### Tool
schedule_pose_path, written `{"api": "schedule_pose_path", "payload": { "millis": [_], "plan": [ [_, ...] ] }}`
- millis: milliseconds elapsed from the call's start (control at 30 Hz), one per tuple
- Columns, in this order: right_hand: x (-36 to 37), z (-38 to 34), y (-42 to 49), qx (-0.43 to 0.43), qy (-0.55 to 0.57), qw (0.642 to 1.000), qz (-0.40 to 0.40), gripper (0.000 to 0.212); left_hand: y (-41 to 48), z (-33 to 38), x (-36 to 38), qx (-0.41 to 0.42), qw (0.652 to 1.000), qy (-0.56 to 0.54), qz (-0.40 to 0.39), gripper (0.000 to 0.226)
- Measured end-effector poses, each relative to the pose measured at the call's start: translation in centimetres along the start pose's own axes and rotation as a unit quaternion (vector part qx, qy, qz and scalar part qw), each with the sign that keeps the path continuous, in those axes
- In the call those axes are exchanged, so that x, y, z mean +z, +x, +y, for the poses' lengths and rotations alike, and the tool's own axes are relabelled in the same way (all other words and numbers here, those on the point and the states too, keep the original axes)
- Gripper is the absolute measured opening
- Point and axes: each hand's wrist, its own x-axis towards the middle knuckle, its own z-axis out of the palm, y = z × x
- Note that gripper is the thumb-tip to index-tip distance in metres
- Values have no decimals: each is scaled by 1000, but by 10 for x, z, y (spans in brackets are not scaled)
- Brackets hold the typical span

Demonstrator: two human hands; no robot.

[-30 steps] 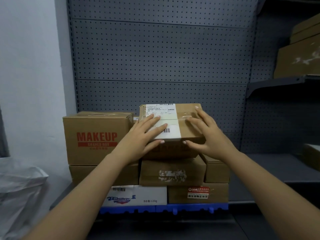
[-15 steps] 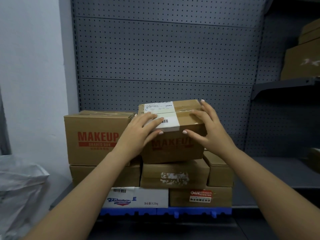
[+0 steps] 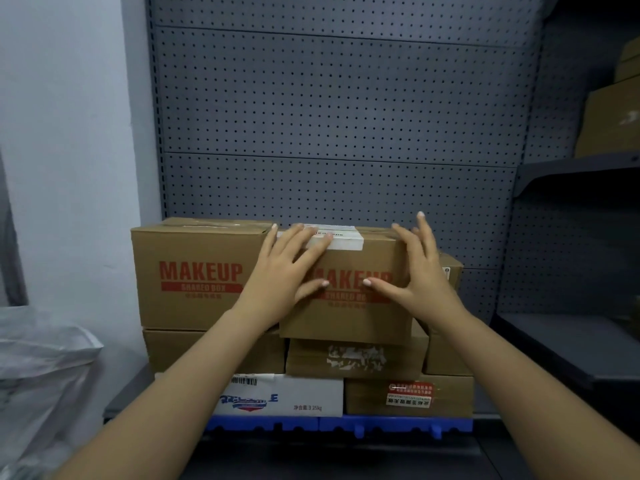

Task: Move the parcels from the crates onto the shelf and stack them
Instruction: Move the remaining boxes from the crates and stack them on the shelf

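Pegboard (image 3: 346, 98): two MAKEUP parcels (image 3: 194, 282) (image 3: 349, 317), two hands (image 3: 280, 271) (image 3: 420, 275)

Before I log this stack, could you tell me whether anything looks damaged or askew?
The plain brown cardboard box under the white-labelled brown MAKEUP carton bears a ragged white patch on its front, as if a label was torn off. Nothing else stands out.
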Motion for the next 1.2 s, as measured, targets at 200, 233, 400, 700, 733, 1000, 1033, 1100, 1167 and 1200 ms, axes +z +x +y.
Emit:
{"api": "schedule_pose_path", "payload": {
  "millis": [200,233,400,700,733,1000,1033,1100,1167,1200],
  "plan": [
    [19,-1,-16,56,28,998,21,141,-29,8,19,23,998,49,-36,103],
    [23,0,-20,68,50,996,30,143,-33,9,22,20,998,50,-39,106],
    [43,7,-29,118,138,983,21,149,-50,8,31,-6,996,73,-49,108],
    [61,4,-22,130,176,976,-9,145,-66,-22,16,-122,987,87,-53,112],
    [62,3,-22,133,177,975,-9,144,-67,-26,15,-130,986,82,-62,114],
    [64,2,-24,141,199,970,-14,141,-78,-34,20,-114,986,69,-100,114],
    [64,1,-24,143,198,969,-18,143,-79,-34,21,-112,986,69,-101,114],
    [63,1,-25,152,192,969,-30,148,-79,-34,21,-109,987,69,-98,114],
    [62,1,-26,156,186,969,-39,152,-79,-34,21,-109,987,73,-97,114],
    [62,1,-26,157,183,970,-40,153,-79,-34,21,-109,986,76,-96,115]
  ]
}}
